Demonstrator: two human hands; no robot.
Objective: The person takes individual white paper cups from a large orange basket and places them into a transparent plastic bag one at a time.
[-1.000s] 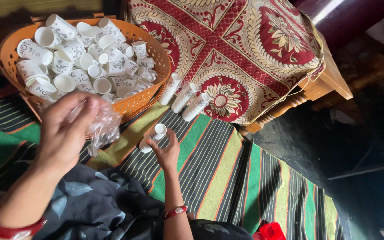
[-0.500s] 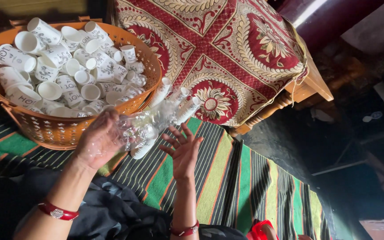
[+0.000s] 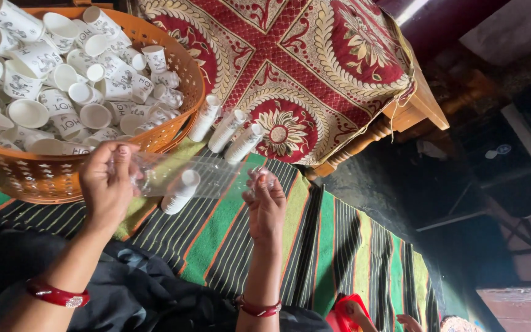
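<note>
The clear plastic sleeve [image 3: 198, 178] is hard to make out, stretched between the left hand [image 3: 107, 184] at 9 o'clock and the right hand [image 3: 265, 206] at 3 o'clock, fingers of both pinched on its ends. Through it shows a stack of white cups [image 3: 179, 192] lying on the striped mat [image 3: 228, 240]. At 11 o'clock the orange basket [image 3: 44, 178] of cups is cut off by the frame. Three more cup stacks [image 3: 227, 129] lie at 12 o'clock against the red patterned cloth [image 3: 314, 67].

Orange basket [image 3: 173, 61], 10 o'clock, heaped with loose white paper cups [image 3: 29, 114]. Three cup stacks [image 3: 225, 130], centre, lying against a red patterned cloth [image 3: 314, 67], 12 o'clock, draped over a wooden table [image 3: 416, 114]. Striped rug [image 3: 333, 246], 6 o'clock.
</note>
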